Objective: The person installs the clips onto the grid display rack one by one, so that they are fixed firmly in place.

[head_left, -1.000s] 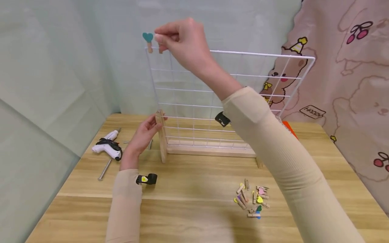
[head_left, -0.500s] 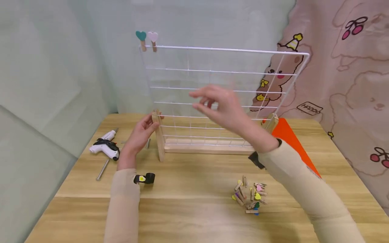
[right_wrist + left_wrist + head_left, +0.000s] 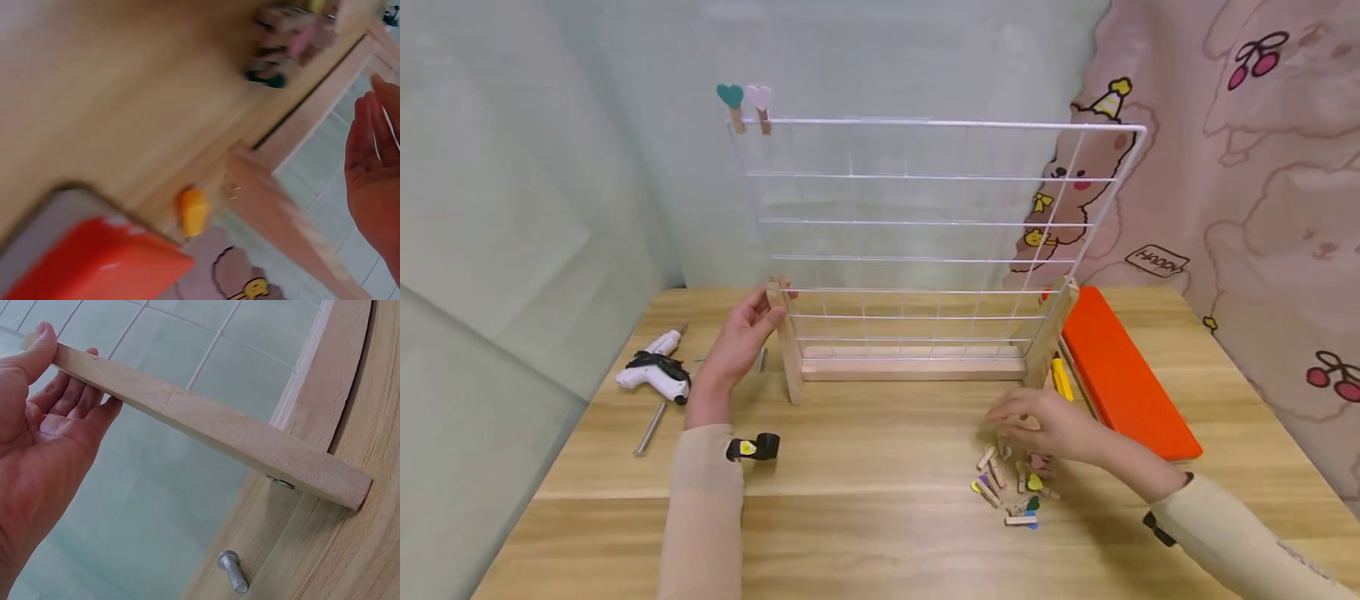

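My left hand (image 3: 737,342) grips the left wooden upright (image 3: 212,425) of a stand, thumb on one side and fingers on the other. The stand holds a white wire grid (image 3: 925,123). Clipped to the grid's top left are two small clothespins, one with a teal heart (image 3: 730,96) and one with a pale pink heart (image 3: 759,97). My right hand (image 3: 1052,425), fingers loosely bent, is low over the far side of a pile of mini clothespins (image 3: 1021,521) with coloured hearts, partly hiding it. Nothing shows between its fingers in the right wrist view, which is blurred.
A white glue gun (image 3: 658,375) and a long bolt (image 3: 650,429) lie left of the stand. A shorter bolt (image 3: 233,572) is beside the left upright. To the right are a red box (image 3: 1120,375) and a yellow-handled tool (image 3: 1062,379). Curtains hang behind the table.
My right hand has let go of the pink-heart clothespin at the grid's top and come down rightward to the pile. My left hand has stayed on the upright; the view has shifted slightly.
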### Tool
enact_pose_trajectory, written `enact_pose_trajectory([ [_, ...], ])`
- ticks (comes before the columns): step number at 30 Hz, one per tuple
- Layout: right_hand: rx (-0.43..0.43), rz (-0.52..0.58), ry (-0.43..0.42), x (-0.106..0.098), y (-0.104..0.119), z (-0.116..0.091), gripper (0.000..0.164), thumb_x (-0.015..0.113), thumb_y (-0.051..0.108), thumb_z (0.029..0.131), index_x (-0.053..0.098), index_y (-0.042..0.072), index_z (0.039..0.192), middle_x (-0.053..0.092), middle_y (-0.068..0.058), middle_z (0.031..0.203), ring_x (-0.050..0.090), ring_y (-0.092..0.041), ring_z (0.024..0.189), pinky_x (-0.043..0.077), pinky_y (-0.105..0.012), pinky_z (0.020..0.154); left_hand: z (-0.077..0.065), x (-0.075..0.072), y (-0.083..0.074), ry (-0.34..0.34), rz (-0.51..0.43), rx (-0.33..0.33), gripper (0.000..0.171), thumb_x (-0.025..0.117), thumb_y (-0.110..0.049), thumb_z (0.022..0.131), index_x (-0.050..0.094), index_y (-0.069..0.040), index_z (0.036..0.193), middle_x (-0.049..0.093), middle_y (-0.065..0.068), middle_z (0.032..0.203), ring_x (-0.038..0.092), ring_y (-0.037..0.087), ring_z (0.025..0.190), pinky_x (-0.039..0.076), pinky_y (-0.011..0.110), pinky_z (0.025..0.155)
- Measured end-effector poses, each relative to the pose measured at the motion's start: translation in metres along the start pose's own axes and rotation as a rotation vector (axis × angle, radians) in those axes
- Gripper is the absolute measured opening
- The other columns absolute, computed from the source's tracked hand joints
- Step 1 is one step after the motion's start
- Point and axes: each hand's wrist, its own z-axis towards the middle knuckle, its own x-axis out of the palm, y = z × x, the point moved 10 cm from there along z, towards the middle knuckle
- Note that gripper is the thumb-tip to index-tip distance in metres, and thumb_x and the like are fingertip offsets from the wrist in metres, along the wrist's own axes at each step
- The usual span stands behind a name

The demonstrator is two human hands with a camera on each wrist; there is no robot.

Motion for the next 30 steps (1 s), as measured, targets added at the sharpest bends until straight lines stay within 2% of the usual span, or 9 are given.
enact_pose_trajectory([
  [4,-0.066,-0.081,0.031,0.013,0.002,-0.023,0.033,0.068,0.005,0.071,0.064,0.013,0.103,0.061,0.001,0.105,0.057,-0.014,0.094,0.048,-0.031,0.073,-0.003,0.003,0.005,0.012,0.012,-0.017,0.048,0.047,-0.021,0.089,0.034,-0.007,0.132,0.042,0.016,0.128,0.037,0.023,0.120,0.038,0.015,0.086],
  [9,-0.153,-0.175,0.046,0.018,0.007,-0.022,0.031,0.068,0.006,0.071,0.065,0.014,0.100,0.061,0.000,0.105,0.057,-0.015,0.095,0.047,-0.035,0.076,-0.003,0.002,0.004,0.011,-0.014,0.001,0.047,0.045,-0.019,0.089,0.032,-0.007,0.133,0.043,0.013,0.127,0.039,0.017,0.118,0.037,0.014,0.087],
  [14,-0.146,-0.198,0.094,0.020,0.003,-0.016,0.027,0.069,0.010,0.072,0.066,0.016,0.098,0.061,0.002,0.105,0.055,-0.016,0.098,0.045,-0.038,0.080,0.002,0.001,-0.003,0.028,-0.034,0.040,0.046,0.045,-0.015,0.089,0.032,-0.006,0.133,0.045,0.011,0.124,0.042,0.011,0.114,0.037,0.014,0.087],
  [18,-0.127,-0.211,0.148,0.026,-0.001,-0.014,0.025,0.068,0.013,0.074,0.065,0.019,0.098,0.061,0.007,0.104,0.054,-0.014,0.100,0.043,-0.037,0.083,0.003,0.001,-0.004,0.033,-0.046,0.044,0.047,0.045,-0.014,0.089,0.031,-0.005,0.133,0.047,0.008,0.122,0.044,0.007,0.111,0.037,0.014,0.087],
  [22,-0.130,-0.234,0.166,0.028,-0.003,-0.012,0.025,0.070,0.015,0.072,0.066,0.020,0.096,0.062,0.011,0.099,0.055,-0.011,0.095,0.042,-0.035,0.081,0.002,0.000,-0.003,0.022,-0.045,0.036,0.047,0.045,-0.014,0.089,0.031,-0.004,0.133,0.047,0.009,0.122,0.044,0.007,0.112,0.037,0.014,0.087],
  [26,-0.150,-0.235,0.150,0.025,-0.004,-0.010,0.023,0.071,0.015,0.071,0.066,0.019,0.092,0.064,0.013,0.089,0.057,-0.007,0.085,0.040,-0.029,0.073,0.003,-0.001,-0.003,0.022,-0.003,0.027,0.047,0.045,-0.016,0.090,0.031,-0.005,0.133,0.044,0.012,0.125,0.041,0.013,0.117,0.037,0.014,0.087],
  [30,-0.170,-0.218,0.115,0.020,-0.002,-0.009,0.018,0.072,0.017,0.070,0.068,0.019,0.087,0.064,0.013,0.084,0.057,-0.005,0.080,0.039,-0.027,0.069,0.003,-0.002,-0.001,0.022,0.029,0.008,0.048,0.046,-0.019,0.089,0.032,-0.008,0.133,0.045,0.010,0.126,0.039,0.016,0.119,0.037,0.013,0.087],
])
